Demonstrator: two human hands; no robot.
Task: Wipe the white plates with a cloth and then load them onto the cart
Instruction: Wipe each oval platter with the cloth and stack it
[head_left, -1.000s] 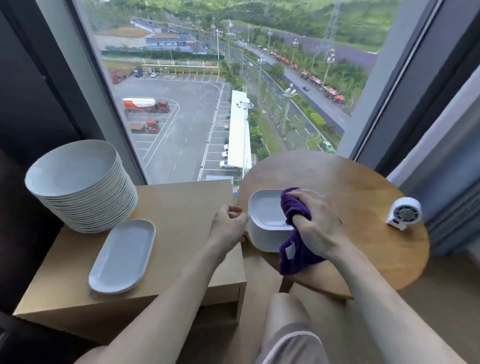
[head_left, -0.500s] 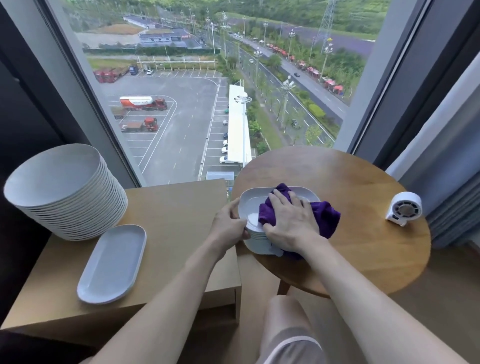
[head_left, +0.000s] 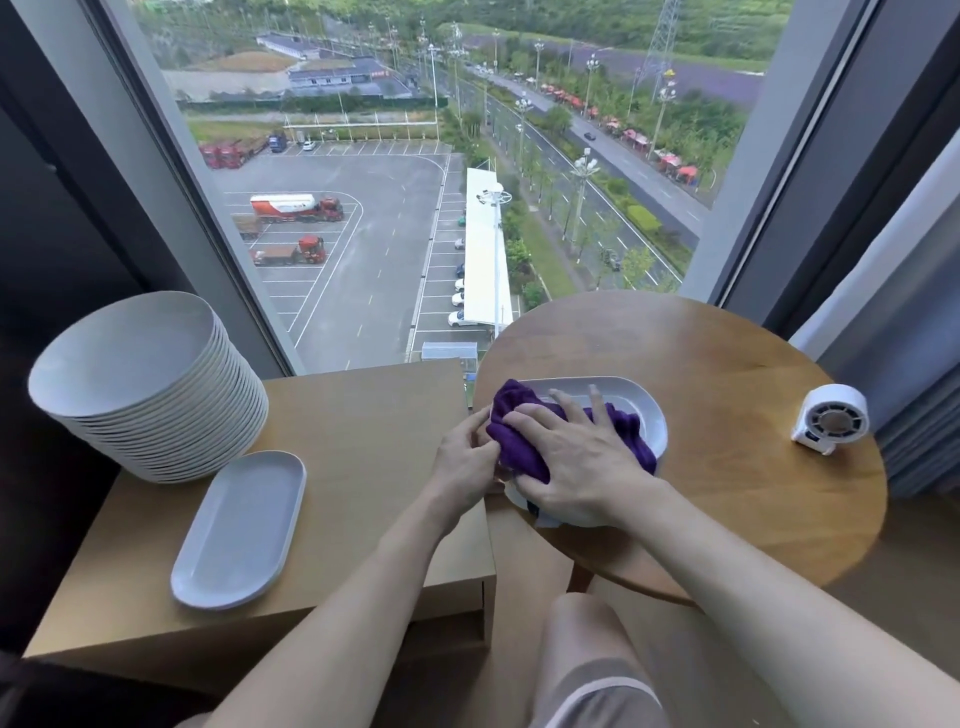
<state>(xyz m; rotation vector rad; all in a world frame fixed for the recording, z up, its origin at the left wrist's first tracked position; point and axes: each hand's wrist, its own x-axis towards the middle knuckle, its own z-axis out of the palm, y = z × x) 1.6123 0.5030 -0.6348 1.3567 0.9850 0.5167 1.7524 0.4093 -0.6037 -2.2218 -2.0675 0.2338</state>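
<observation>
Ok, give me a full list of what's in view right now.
stack of round white plates: one tall stack, white, cart's left end
single oblong white plate: one, white, cart's front, beside that stack
stack of oblong white plates: one, white, round table's left edge
purple cloth: one, purple, on the top oblong plate
small white fan-like device: one, white, table's right side
light wooden cart: one, tan, left
round wooden table: one, brown, right
left hand: grips oblong stack's near end
right hand: pressed flat on cloth

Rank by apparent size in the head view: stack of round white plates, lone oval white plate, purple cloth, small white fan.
Stack of round white plates
lone oval white plate
purple cloth, partly under the right hand
small white fan
</observation>
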